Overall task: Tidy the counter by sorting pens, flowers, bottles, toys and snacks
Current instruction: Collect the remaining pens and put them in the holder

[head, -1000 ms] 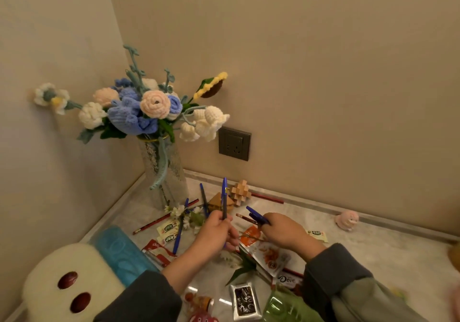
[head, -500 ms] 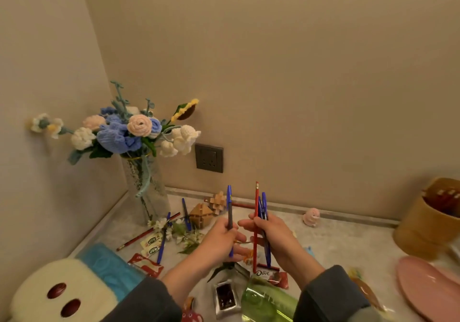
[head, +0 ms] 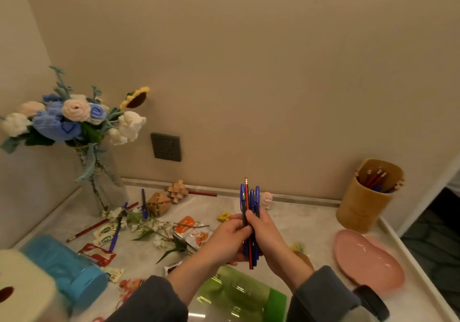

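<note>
My left hand and my right hand meet above the counter's middle, both closed around an upright bundle of pens: blue pens and one red pencil. A tan pen holder with several pencils stands at the back right. More pens lie at the left: a blue pen, another blue pen and a red pencil. Loose white flowers and orange snack packets lie left of my hands.
A glass vase of knitted flowers fills the back left corner. Wooden puzzle toys and a small pink figure sit by the wall. A pink plate, a green bottle, a blue bottle and a white plush lie nearby.
The view swung right, revealing the pen holder and plate. My hands came together, joining the blue pen in my left hand with the pens in my right into one bundle.
</note>
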{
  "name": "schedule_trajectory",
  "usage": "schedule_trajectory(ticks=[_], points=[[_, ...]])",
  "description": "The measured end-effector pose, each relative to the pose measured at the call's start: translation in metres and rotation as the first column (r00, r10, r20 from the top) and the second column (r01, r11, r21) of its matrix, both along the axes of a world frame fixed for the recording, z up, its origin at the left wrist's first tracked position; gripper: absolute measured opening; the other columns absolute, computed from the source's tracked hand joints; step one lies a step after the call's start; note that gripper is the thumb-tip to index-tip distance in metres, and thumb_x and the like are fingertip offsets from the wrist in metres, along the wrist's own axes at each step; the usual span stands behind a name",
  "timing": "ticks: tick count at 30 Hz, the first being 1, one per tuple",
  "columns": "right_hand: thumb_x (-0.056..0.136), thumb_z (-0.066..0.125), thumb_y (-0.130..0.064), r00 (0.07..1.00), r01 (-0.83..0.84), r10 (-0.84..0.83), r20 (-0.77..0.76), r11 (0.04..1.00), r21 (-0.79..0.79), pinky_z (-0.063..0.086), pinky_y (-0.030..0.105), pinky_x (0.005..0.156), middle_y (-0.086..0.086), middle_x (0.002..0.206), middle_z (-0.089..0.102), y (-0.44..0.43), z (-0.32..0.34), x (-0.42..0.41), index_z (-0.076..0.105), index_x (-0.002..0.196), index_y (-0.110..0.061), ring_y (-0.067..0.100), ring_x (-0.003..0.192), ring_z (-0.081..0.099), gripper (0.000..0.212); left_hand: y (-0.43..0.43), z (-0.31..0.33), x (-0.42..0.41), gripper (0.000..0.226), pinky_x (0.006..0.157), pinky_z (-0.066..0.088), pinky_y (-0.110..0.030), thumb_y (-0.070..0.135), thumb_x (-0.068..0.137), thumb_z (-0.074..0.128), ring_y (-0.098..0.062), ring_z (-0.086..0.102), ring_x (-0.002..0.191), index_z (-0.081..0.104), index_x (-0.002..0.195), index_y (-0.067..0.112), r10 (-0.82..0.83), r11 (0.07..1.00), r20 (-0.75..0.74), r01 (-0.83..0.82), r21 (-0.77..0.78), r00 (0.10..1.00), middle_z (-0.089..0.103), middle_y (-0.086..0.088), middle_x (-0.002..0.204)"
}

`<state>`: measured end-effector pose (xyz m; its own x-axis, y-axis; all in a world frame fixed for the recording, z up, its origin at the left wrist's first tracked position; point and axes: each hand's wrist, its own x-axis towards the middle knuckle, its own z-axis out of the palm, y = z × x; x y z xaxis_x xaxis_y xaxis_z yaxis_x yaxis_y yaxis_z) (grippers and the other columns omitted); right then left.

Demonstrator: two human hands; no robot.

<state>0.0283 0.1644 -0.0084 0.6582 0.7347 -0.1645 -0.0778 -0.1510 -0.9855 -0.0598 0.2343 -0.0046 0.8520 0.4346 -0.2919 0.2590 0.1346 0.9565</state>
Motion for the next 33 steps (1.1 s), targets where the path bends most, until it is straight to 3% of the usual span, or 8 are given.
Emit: schedule_trajectory(ticks=[6,12,14,16,18,21,27,33], points=[[0.103,0.042,-0.027,0.999,0.047,-0.047,-0.02,0.999,0.007,0.046,0.016,0.08,-0.009,0.115,0.063,-0.031,-0.006,0.016,0.048,0.126,-0.034,0.0,0.106,0.058,0.025,-0.022,-0.003,0.023,0.026,0.071,0.059,-0.031,0.026,0.102,0.042,-0.022,0.072,0.088,0.043,0.128,0.025,-0.173,0.985,-0.007,0.173,-0.005,0.985,0.068,-0.011,0.107],[0.1,0.048,-0.03,0.984,0.175,-0.175,-0.004,0.982,-0.071,0.052,0.02,0.065,0.005,0.105,0.071,-0.053,0.005,0.028,0.06,0.114,-0.025,0.011,0.088,0.068,0.019,-0.023,-0.004,0.042,0.027,0.071,0.054,-0.028,0.024,0.1,0.043,-0.012,0.063,0.068,0.046,0.127,0.023,-0.381,0.919,0.046,0.383,-0.092,0.924,0.063,0.0,0.078],[0.098,0.053,-0.026,0.974,0.225,-0.225,0.0,0.973,-0.061,0.056,0.029,0.074,0.008,0.101,0.073,-0.063,0.013,0.034,0.067,0.105,-0.018,0.024,0.09,0.069,0.018,-0.023,-0.002,0.048,0.023,0.073,0.054,-0.03,0.022,0.101,0.041,-0.015,0.063,0.07,0.05,0.122,0.019,-0.439,0.891,0.062,0.444,-0.1,0.896,0.063,0.001,0.076],[0.096,0.057,-0.028,0.969,0.248,-0.246,0.032,0.965,-0.085,0.052,0.023,0.07,0.007,0.092,0.072,-0.075,0.024,0.041,0.071,0.099,-0.018,0.022,0.082,0.066,0.017,-0.024,0.001,0.056,0.022,0.074,0.054,-0.032,0.022,0.101,0.04,-0.017,0.063,0.073,0.051,0.12,0.015,-0.484,0.867,0.061,0.488,-0.098,0.873,0.064,0.0,0.078],[0.092,0.062,-0.032,0.968,0.249,-0.244,0.056,0.959,-0.132,0.048,0.021,0.069,0.01,0.092,0.072,-0.086,0.032,0.047,0.072,0.103,-0.016,0.013,0.078,0.061,0.022,-0.027,0.004,0.064,0.023,0.074,0.053,-0.032,0.021,0.102,0.039,-0.017,0.064,0.073,0.05,0.121,0.014,-0.537,0.837,0.055,0.54,-0.086,0.842,0.064,0.0,0.079],[0.086,0.07,-0.028,0.959,0.275,-0.279,-0.055,0.959,-0.066,0.054,0.033,0.078,0.019,0.098,0.069,-0.101,0.04,0.058,0.066,0.113,-0.005,0.022,0.085,0.064,0.035,-0.034,0.011,0.075,0.022,0.074,0.054,-0.031,0.02,0.102,0.04,-0.015,0.063,0.072,0.049,0.121,0.012,-0.621,0.777,0.062,0.624,-0.081,0.782,0.065,0.0,0.08],[0.083,0.075,-0.029,0.953,0.302,-0.302,0.014,0.951,-0.056,0.044,0.023,0.046,0.009,0.063,0.063,-0.129,0.052,0.088,0.066,0.099,0.002,0.016,0.051,0.056,0.036,-0.055,0.024,0.1,0.022,0.07,0.054,-0.029,0.018,0.103,0.038,-0.015,0.06,0.069,0.048,0.119,0.007,-0.694,0.714,0.067,0.697,-0.066,0.717,0.062,-0.001,0.081],[0.088,0.069,-0.032,0.961,0.225,-0.201,0.191,0.968,-0.113,0.042,0.021,0.042,0.01,0.065,0.064,-0.158,0.067,0.14,0.064,0.095,0.004,0.015,0.047,0.054,0.038,-0.086,0.035,0.145,0.016,0.077,0.052,-0.034,0.017,0.103,0.038,-0.014,0.058,0.069,0.051,0.11,0.011,-0.659,0.747,0.088,0.664,-0.03,0.747,0.062,0.0,0.079]])
